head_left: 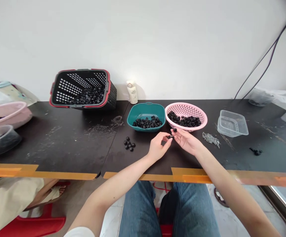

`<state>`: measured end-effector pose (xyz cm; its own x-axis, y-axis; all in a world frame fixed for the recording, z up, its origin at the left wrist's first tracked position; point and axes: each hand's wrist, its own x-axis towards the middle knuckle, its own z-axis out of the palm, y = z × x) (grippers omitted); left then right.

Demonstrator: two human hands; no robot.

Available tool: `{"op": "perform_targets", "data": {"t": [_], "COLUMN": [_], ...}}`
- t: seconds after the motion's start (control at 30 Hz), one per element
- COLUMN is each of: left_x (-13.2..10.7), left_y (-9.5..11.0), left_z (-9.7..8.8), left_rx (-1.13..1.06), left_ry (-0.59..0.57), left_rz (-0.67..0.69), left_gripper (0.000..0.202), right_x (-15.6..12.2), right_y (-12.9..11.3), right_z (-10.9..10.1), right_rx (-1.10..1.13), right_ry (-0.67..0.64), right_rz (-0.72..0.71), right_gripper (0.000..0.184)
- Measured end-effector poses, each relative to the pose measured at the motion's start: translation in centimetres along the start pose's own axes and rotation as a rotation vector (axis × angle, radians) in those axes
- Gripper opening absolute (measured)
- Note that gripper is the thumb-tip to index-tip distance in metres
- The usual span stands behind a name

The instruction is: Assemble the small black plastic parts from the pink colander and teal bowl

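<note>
My left hand (159, 145) pinches a small black part (169, 136) between thumb and fingers, above the table just in front of the baskets. Close beside it, my right hand (185, 140) holds a small round black piece (174, 130) at its fingertips. The two parts are near each other; whether they touch I cannot tell. Behind my hands stand a teal basin (146, 128) and a pink perforated basket (199, 113), both with many small black parts inside. Several round black caps (129, 144) lie in a group left of my left hand.
A pile of metal screws (211, 139) lies right of my right hand, near a clear plastic box (232, 123). Farther right is a small black clump (255, 151). A dark crate (112, 95) of black pieces and a white bottle (132, 92) stand by the wall. Another person's leg (41, 194) shows lower left.
</note>
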<state>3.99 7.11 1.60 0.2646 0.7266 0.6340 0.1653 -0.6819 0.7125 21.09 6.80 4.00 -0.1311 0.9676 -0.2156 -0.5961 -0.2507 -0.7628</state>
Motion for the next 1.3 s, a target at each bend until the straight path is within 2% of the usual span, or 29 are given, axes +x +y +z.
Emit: {"op": "perform_targets", "data": {"t": [0.13,0.23,0.43,0.97,1.3], "left_x": [0.1,0.1,0.2,0.3,0.3], "left_y": [-0.1,-0.2,-0.1,-0.4,-0.8], "left_z": [0.2,0.2,0.3,0.3,0.3], "left_rx": [0.084,0.115,0.154,0.188,0.192], "left_ry": [0.016,0.017,-0.014,-0.006,0.012], "left_rz": [-0.013,-0.062,-0.105,-0.114,-0.114], "left_gripper": [0.017,0.017,0.016,0.015,0.016], "right_x": [0.6,0.6,0.6,0.8,0.8], "right_y": [1.6,2.1,2.3,3.1,3.4], "right_z": [-0.4,-0.6,-0.5,-0.9,-0.6], "right_rx": [0.133,0.159,0.144,0.066,0.028], "right_ry": [0.102,0.123,0.106,0.051,0.109], "right_rz": [0.158,0.18,0.166,0.062,-0.003], "right_gripper": [0.007,0.008,0.005,0.007,0.012]}}
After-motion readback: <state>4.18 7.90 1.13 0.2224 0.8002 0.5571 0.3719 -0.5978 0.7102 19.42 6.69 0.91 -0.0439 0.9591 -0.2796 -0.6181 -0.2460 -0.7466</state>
